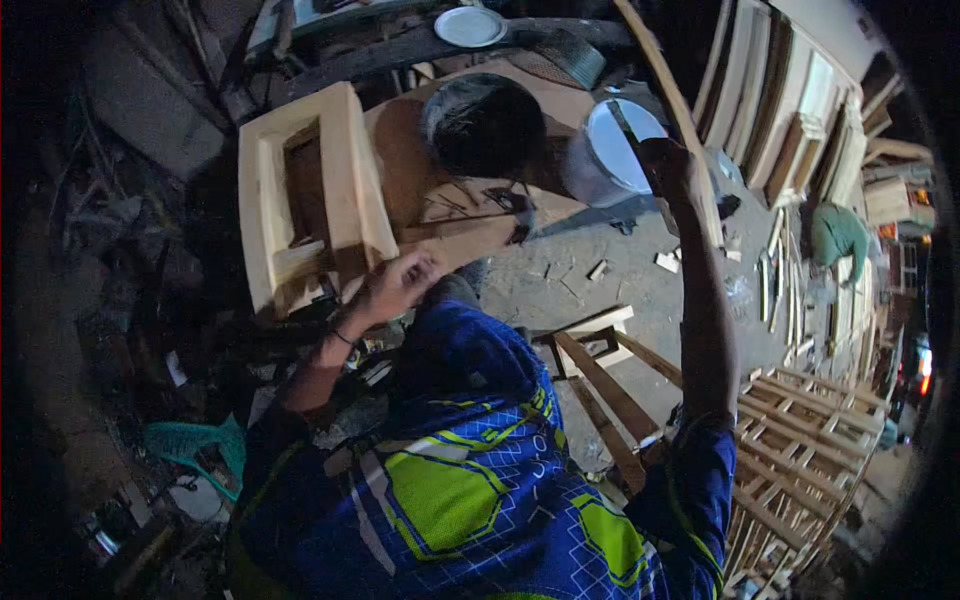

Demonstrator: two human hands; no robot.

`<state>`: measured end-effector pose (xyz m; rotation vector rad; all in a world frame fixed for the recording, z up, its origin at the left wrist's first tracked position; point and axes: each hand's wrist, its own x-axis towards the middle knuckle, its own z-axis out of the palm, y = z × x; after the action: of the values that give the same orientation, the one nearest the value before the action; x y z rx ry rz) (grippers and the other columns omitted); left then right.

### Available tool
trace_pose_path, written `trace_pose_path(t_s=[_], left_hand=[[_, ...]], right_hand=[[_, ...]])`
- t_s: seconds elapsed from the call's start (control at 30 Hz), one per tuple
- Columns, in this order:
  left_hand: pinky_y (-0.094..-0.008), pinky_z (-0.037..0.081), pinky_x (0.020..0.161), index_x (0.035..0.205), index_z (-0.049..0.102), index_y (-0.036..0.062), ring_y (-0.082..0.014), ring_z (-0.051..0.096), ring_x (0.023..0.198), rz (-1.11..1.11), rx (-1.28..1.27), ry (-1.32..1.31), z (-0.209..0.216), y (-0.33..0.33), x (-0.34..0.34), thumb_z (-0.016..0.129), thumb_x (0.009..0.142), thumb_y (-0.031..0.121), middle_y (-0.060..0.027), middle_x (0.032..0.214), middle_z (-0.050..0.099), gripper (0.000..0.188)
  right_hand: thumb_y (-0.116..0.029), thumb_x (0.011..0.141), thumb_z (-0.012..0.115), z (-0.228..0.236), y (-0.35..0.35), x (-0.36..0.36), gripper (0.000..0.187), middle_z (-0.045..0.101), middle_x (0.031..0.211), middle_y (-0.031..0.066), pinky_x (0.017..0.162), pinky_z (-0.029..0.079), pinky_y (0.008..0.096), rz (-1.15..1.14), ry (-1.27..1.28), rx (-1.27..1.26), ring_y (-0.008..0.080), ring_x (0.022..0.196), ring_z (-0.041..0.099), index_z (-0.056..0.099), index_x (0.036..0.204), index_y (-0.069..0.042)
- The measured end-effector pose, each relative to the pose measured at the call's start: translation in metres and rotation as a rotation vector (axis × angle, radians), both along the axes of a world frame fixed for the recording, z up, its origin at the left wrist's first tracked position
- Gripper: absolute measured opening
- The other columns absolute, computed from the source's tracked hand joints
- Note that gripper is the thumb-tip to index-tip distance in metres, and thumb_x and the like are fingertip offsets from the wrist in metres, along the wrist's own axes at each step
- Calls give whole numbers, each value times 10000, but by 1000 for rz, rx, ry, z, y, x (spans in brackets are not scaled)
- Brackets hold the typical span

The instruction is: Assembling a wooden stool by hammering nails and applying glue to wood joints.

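My left hand (403, 284) is beside the lower right corner of a pale wooden frame (262, 190), its fingers loosely curled and apart, slightly blurred, with nothing visible in them. The frame is a thick rectangle with an opening in the middle, lying on a low work surface (470, 235). Out to the right, my right hand (668, 165) is raised and closed around a narrow dark bar-like tool (624, 125). What kind of tool it is cannot be made out in the shadow. Behind that hand stands a white bucket (590, 170) with a pale lid.
A dark round tub (484, 125) sits beyond the frame. A long wooden strip (680, 100) slants past my right hand. Boards (775, 90) lean at the upper right; slatted wooden pieces (800, 440) lie lower right. A green plastic chair (205, 445) is at left. A person (838, 240) bends over far right.
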<state>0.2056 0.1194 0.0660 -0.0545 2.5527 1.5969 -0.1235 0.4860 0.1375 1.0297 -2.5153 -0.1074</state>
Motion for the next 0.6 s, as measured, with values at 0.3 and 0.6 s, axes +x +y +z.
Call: trace_pose_path(t_s=[0.3, 0.6], left_hand=[[-386, 514, 892, 1215, 594, 21, -270, 649, 1035, 188, -593, 411, 47, -135, 3, 556, 987, 141, -148, 1116, 640, 261], [-451, 325, 1178, 1468, 405, 136, -313, 285, 1441, -380, -1305, 365, 67, -195, -52, 537, 784, -104, -103, 1528, 328, 736]], right_hand=[[-283, 899, 694, -20, 31, 22, 319, 713, 1017, 174, 804, 529, 405, -258, -338, -455, 291, 944, 697, 693, 1094, -31], [-186, 940, 614, -74, -118, 174, 340, 681, 1032, 215, 800, 527, 465, 48, -1118, -283, 327, 878, 681, 597, 1254, -56]])
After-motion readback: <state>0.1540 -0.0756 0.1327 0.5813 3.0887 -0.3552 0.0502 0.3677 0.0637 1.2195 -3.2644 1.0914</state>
